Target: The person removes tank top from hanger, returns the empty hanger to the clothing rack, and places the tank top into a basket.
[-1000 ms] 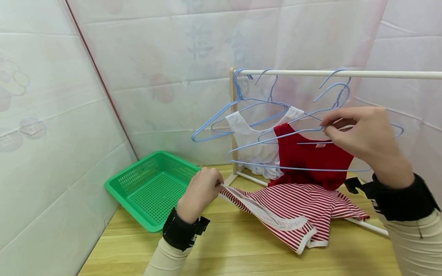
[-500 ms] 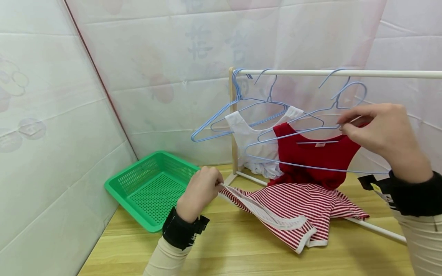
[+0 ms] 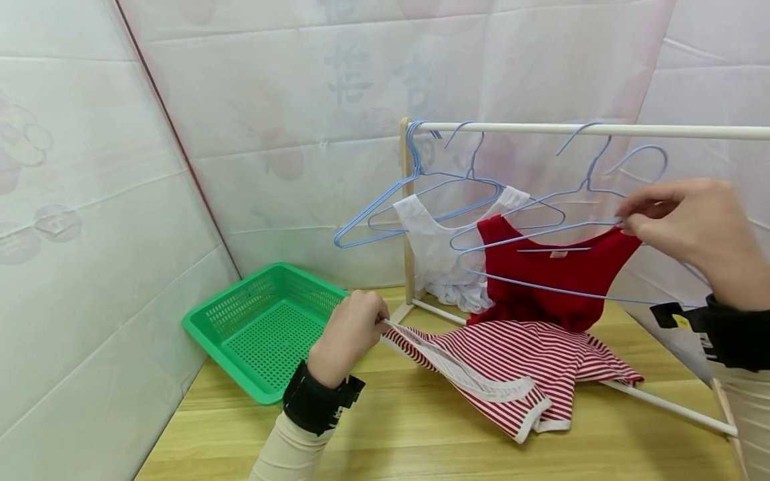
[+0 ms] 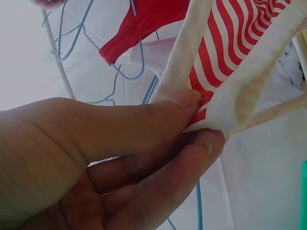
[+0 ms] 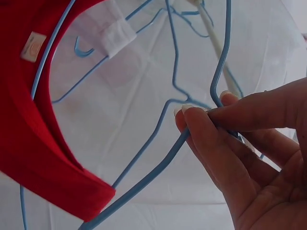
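Observation:
My left hand (image 3: 349, 334) pinches the white-trimmed edge of a red-and-white striped shirt (image 3: 529, 354). In the left wrist view, thumb and fingertips meet on the shirt's trim (image 4: 218, 108). The rest of the shirt slopes down to the table. My right hand (image 3: 692, 220) pinches a blue wire hanger (image 5: 156, 168) just below its hook, with no garment on it. This hanger overlaps a red sleeveless top (image 3: 553, 270) on another blue hanger hung from the rail. Part of the held hanger's right side is hidden behind my hand.
A white rail (image 3: 517, 126) runs across the back. Beside the red top hangs a white sleeveless top (image 3: 445, 254), and spare blue hangers (image 3: 375, 202) cluster at the rail's left end. A green basket (image 3: 277, 341) stands left. The rack's base bar (image 3: 668, 406) lies low behind the shirt.
My right hand has moved to the right with the blue hanger, past the red top's right shoulder. The left hand and striped shirt have stayed in place.

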A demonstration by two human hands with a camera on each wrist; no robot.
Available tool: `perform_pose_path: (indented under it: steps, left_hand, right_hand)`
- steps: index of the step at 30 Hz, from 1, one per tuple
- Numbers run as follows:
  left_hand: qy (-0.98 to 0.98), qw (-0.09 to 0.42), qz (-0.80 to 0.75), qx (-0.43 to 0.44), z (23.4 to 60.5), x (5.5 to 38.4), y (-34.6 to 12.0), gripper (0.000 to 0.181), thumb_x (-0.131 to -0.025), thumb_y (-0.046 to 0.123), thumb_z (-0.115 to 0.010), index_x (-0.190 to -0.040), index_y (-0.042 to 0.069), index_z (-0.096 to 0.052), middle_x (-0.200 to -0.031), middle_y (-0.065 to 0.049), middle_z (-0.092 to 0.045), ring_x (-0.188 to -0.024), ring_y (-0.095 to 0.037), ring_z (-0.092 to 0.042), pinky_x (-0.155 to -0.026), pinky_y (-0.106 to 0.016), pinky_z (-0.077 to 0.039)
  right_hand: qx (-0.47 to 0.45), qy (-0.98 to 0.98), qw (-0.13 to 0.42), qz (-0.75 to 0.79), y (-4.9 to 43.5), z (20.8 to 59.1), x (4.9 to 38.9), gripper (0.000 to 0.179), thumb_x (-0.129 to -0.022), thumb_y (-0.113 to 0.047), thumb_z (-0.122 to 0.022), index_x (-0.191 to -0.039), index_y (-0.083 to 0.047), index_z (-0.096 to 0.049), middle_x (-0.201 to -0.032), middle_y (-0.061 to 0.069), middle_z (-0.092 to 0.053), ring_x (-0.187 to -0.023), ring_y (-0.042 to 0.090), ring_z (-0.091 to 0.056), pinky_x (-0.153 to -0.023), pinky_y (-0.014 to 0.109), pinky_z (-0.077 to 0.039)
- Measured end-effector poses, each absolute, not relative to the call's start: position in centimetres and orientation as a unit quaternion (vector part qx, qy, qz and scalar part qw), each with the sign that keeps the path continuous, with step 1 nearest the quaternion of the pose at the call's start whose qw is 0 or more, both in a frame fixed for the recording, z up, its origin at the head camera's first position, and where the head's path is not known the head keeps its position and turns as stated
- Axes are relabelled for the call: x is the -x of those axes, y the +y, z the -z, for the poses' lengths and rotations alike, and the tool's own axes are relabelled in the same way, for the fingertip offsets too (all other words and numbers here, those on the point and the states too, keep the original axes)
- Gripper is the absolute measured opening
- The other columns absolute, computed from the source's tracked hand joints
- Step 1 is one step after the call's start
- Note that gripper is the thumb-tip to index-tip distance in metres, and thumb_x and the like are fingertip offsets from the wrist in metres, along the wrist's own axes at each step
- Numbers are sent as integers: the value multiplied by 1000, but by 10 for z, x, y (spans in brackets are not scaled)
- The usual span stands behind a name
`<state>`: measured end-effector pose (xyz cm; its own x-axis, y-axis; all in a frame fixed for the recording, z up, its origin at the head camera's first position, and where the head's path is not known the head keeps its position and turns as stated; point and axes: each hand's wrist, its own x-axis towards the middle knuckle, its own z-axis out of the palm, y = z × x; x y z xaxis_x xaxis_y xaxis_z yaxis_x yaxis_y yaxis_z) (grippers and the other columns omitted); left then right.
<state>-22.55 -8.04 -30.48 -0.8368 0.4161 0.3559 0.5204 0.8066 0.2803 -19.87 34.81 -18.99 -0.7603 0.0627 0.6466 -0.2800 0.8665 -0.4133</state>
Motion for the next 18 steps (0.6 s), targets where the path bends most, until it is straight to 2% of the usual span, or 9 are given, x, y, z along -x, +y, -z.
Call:
perform_pose_path:
  steps: [5,6,9,10,11,13,16,18]
  left_hand:
    - [-941,137,188,246,305,225,-81,12,-88,2,-78,-79,9,-81,-76,-3,-74,-59,-9,-54,-57,-23,-46]
    - [-941,136,188,246,305,225,-81,12,-88,2,-78,-79,9,-81,-76,-3,-75,-59,-8,-54,-57,-23,-47]
    - [-941,137,189,246,304,225,-81,12,-88,2,-78,-79,9,-81,-77,-3,-75,-60,-8,-55,-58,-23,-48]
    - [-941,137,189,245,304,225,-81,12,-88,3,-78,-79,9,-81,-77,-2,-75,-60,-8,-56,-58,-23,-48]
    - [-941,138,188,246,304,225,-82,12,-88,2,-78,-79,9,-81,-77,-2,-75,-60,-8,-56,-58,-23,-48]
    - [-940,139,186,248,304,224,-82,12,-88,3,-79,-79,10,-81,-77,-2,-75,-61,-8,-57,-58,-23,-49]
    - [-941,140,185,248,303,224,-82,12,-88,3,-79,-78,10,-81,-77,-2,-75,-61,-7,-57,-59,-24,-49]
    - [-941,140,186,248,303,224,-82,13,-88,4,-79,-78,10,-81,-76,-2,-75,-61,-7,-57,-59,-24,-49]
  right_hand:
    - [-21,-914,326,-241,362,189,205,20,-93,-14,-64,-99,1,-77,-63,-41,-54,-63,-12,-48,-53,13,-39]
    - [-16,-916,323,-237,365,188,207,21,-94,-14,-64,-100,1,-77,-64,-35,-58,-62,-11,-48,-52,14,-39]
    - [3,-924,306,-229,375,186,212,25,-96,-16,-62,-107,3,-74,-72,-6,-72,-62,-9,-45,-53,19,-37]
    - [9,-927,300,-225,378,184,213,26,-97,-16,-61,-109,4,-73,-75,4,-73,-62,-10,-44,-53,19,-37]
    - [12,-928,299,-224,381,183,215,27,-97,-16,-61,-110,5,-72,-75,7,-73,-61,-10,-44,-53,19,-37]
    - [14,-928,299,-220,386,179,218,29,-97,-14,-60,-112,8,-70,-83,22,-73,-59,-12,-42,-54,17,-35]
    - [17,-922,314,-225,393,175,221,30,-96,-12,-60,-112,12,-68,-84,27,-69,-57,-15,-39,-52,12,-33]
    - [16,-918,322,-229,396,172,222,30,-96,-11,-59,-113,13,-67,-79,19,-69,-56,-15,-38,-52,9,-32]
